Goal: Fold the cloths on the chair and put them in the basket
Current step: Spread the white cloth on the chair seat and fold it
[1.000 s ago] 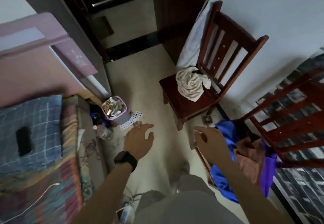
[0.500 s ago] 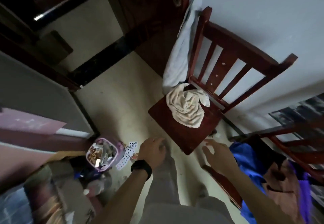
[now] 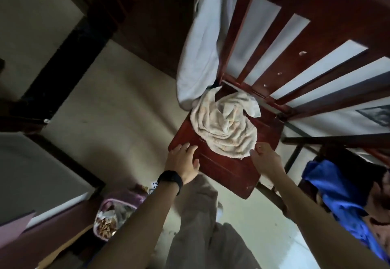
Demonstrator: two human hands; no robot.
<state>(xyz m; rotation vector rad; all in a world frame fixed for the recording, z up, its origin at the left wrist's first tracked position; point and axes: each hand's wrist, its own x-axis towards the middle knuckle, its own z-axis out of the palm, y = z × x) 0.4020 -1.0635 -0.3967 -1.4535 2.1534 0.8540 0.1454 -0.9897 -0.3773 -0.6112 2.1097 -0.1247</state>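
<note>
Crumpled cream cloth [image 3: 226,128] is bunched up at the back of the chair [image 3: 223,167] seat. Left hand [image 3: 183,163] is open, flat on the seat's front edge; right hand [image 3: 266,160] is open, fingertips touching the cloth's near hem. Looks soft, light and floppy, so I'd pinch two corners.

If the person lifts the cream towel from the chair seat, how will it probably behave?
The cream towel lies in soft, swirled folds, so it will probably hang limp and unfurl when lifted. It looks thin, so likely light. Its terry surface should grip well and hardly slide on the chair seat.
</note>
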